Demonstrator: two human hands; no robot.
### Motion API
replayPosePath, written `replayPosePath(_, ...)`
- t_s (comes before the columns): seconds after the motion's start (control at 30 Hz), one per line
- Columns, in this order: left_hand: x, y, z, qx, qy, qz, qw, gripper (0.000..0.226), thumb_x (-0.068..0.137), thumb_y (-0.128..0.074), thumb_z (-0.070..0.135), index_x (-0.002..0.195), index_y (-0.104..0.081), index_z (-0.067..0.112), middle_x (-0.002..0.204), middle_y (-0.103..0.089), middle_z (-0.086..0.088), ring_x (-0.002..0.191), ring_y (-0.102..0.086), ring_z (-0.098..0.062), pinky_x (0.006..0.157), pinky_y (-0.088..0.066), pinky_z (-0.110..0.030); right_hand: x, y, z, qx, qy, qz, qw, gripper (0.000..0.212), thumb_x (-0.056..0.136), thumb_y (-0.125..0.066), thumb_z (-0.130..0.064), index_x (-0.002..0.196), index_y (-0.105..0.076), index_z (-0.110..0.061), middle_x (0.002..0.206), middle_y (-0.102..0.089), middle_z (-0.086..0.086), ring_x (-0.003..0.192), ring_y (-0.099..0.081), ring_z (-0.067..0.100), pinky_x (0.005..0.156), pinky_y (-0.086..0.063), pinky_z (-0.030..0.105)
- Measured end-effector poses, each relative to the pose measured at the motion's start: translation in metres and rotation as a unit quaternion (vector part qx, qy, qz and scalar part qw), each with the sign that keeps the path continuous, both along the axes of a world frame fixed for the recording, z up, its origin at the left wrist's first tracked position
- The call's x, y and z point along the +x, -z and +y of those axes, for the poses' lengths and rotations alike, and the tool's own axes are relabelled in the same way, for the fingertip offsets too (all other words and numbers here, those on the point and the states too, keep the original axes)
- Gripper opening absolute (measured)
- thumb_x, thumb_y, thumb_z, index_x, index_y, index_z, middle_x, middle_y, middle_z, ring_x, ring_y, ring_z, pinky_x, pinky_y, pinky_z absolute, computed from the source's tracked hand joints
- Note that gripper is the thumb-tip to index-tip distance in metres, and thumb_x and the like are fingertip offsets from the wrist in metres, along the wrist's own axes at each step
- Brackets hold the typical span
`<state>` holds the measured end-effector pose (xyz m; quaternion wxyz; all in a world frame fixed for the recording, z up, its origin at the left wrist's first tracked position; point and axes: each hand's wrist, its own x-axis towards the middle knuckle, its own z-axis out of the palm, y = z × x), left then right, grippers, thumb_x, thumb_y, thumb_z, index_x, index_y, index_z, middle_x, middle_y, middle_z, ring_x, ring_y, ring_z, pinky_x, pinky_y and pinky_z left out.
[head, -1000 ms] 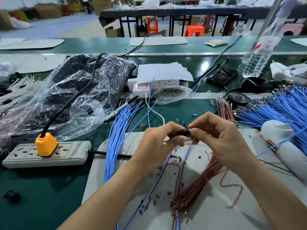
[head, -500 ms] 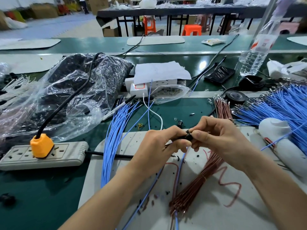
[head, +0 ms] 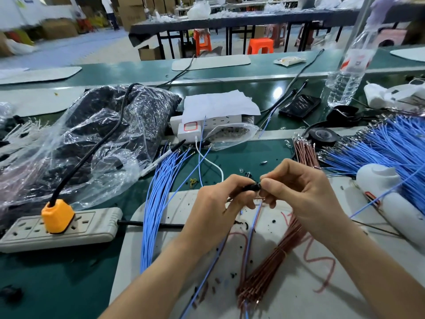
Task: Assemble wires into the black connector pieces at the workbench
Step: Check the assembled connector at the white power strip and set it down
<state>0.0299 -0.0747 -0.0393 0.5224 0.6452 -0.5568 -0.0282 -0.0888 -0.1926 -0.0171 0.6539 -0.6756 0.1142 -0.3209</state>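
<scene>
Left hand (head: 219, 204) pinched the black connector (head: 252, 187), right hand (head: 307, 196) pinched its tip; the wire (head: 253, 226) probably needed a straight, steady push to seat.

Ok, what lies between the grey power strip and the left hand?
In the head view, a bundle of blue wires lies between the power strip and the left hand, lying across the strip's black cable.

Power strip (head: 59, 229): was laid at the left, before the plastic bag (head: 96, 134).
Mat (head: 287, 302): was placed right of the power strip.
Tied wires (head: 269, 270): were laid on the mat.
Bottle (head: 347, 77): was stood behind, at the right, near the phone (head: 300, 105).
</scene>
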Motion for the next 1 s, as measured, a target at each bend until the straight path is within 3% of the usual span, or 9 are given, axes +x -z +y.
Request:
replayPosePath(0.1, 0.000, -0.001, 0.000, 0.000, -0.007, -0.023, 1.000, 0.021, 0.094, -0.052, 0.032, 0.101, -0.062, 0.015, 0.079, -0.067, 0.010, 0.064, -0.062, 0.002, 0.063, -0.043, -0.008, 0.000, 0.002, -0.001, 0.000, 0.012, -0.001, 1.000, 0.015, 0.079, -0.066, 0.005, 0.070, -0.063, -0.007, 0.057, -0.065, 0.007, 0.051, -0.058, 0.014, 0.050, -0.049, 0.021)
replayPosePath(0.3, -0.004, -0.003, 0.003, -0.011, -0.052, -0.058, 0.997, 0.027, 0.093, -0.050, 0.032, 0.093, -0.065, 0.010, 0.056, -0.059, 0.007, 0.050, -0.053, -0.007, 0.053, -0.043, -0.021, 0.002, 0.002, -0.002, 0.067, 0.006, -0.018, 0.998, 0.026, 0.081, -0.061, 0.007, 0.066, -0.064, -0.014, 0.057, -0.061, 0.006, 0.050, -0.054, 0.014, 0.049, -0.046, 0.020)
replayPosePath(0.37, -0.003, -0.003, 0.004, -0.027, -0.069, -0.050, 0.996, 0.027, 0.094, -0.049, 0.029, 0.092, -0.065, 0.008, 0.055, -0.052, 0.013, 0.048, -0.049, -0.007, 0.051, -0.040, -0.017, -0.002, -0.001, -0.013, 0.100, 0.045, -0.044, 0.993, 0.029, 0.085, -0.056, 0.008, 0.068, -0.062, -0.015, 0.058, -0.060, 0.004, 0.053, -0.053, 0.013, 0.052, -0.046, 0.019)
replayPosePath(0.47, -0.002, -0.003, 0.004, -0.025, -0.053, -0.013, 0.998, 0.016, 0.094, -0.053, 0.017, 0.098, -0.062, 0.005, 0.066, -0.062, 0.009, 0.058, -0.055, -0.002, 0.059, -0.040, -0.009, -0.006, -0.003, -0.023, 0.092, 0.090, -0.047, 0.991, 0.022, 0.088, -0.056, 0.004, 0.075, -0.063, -0.013, 0.059, -0.058, 0.003, 0.056, -0.053, 0.013, 0.054, -0.047, 0.020)
replayPosePath(0.57, -0.006, -0.002, 0.002, 0.009, -0.003, 0.024, 1.000, 0.013, 0.093, -0.051, 0.009, 0.105, -0.057, 0.010, 0.088, -0.071, 0.005, 0.079, -0.064, -0.002, 0.075, -0.045, -0.011, -0.002, 0.000, -0.011, 0.036, 0.051, -0.029, 0.998, 0.007, 0.078, -0.066, -0.015, 0.078, -0.071, -0.019, 0.062, -0.063, 0.005, 0.057, -0.057, 0.014, 0.058, -0.050, 0.021)
replayPosePath(0.67, -0.005, -0.003, 0.003, 0.011, 0.005, 0.040, 0.999, 0.020, 0.093, -0.047, 0.006, 0.105, -0.050, 0.021, 0.102, -0.069, 0.008, 0.095, -0.063, 0.000, 0.083, -0.044, -0.012, 0.001, 0.001, 0.000, 0.016, 0.024, -0.040, 0.999, 0.013, 0.073, -0.071, -0.013, 0.084, -0.074, -0.020, 0.068, -0.069, 0.005, 0.059, -0.063, 0.013, 0.063, -0.053, 0.020)
replayPosePath(0.73, -0.002, -0.006, 0.003, 0.002, 0.005, 0.039, 0.999, 0.021, 0.094, -0.045, 0.001, 0.104, -0.049, 0.019, 0.108, -0.065, 0.012, 0.094, -0.061, 0.005, 0.081, -0.040, -0.004, 0.001, 0.000, 0.002, 0.023, 0.019, -0.053, 0.998, 0.019, 0.076, -0.070, -0.003, 0.085, -0.074, -0.019, 0.069, -0.070, 0.006, 0.061, -0.065, 0.014, 0.063, -0.053, 0.020)
replayPosePath(0.83, -0.001, -0.007, 0.004, -0.013, 0.010, 0.024, 1.000, 0.027, 0.094, -0.043, -0.007, 0.105, -0.044, 0.018, 0.122, -0.061, 0.001, 0.082, -0.054, -0.002, 0.070, -0.036, 0.003, -0.001, -0.003, 0.005, 0.047, 0.018, -0.063, 0.997, 0.009, 0.075, -0.068, -0.015, 0.083, -0.073, -0.014, 0.068, -0.070, 0.012, 0.060, -0.065, 0.018, 0.061, -0.053, 0.022)
replayPosePath(1.0, 0.000, -0.003, 0.003, 0.000, 0.034, 0.052, 0.998, 0.024, 0.098, -0.039, 0.007, 0.106, -0.044, 0.029, 0.135, -0.055, 0.006, 0.120, -0.054, -0.001, 0.094, -0.042, -0.014, -0.002, -0.007, 0.011, 0.020, 0.031, -0.071, 0.997, 0.014, 0.074, -0.068, -0.017, 0.082, -0.069, -0.006, 0.063, -0.068, 0.009, 0.054, -0.064, 0.017, 0.055, -0.052, 0.022)
